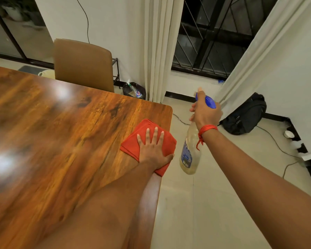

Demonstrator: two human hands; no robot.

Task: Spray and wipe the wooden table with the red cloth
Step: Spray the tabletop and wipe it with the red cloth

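Observation:
The glossy wooden table (52,132) fills the left half of the view. A folded red cloth (145,129) lies near the table's right edge, close to the far right corner. My left hand (153,149) presses flat on the cloth, fingers spread, thumb at the table edge. My right hand (206,112) grips the neck of a clear spray bottle (189,153) with a blue trigger head, held off the table over the floor to the right of the cloth. A red string is tied around my right wrist.
A tan chair (83,65) stands at the table's far side. A black mesh bin (134,90) sits by the curtain (156,51). A black backpack (246,115) and cables lie on the tiled floor at the right wall.

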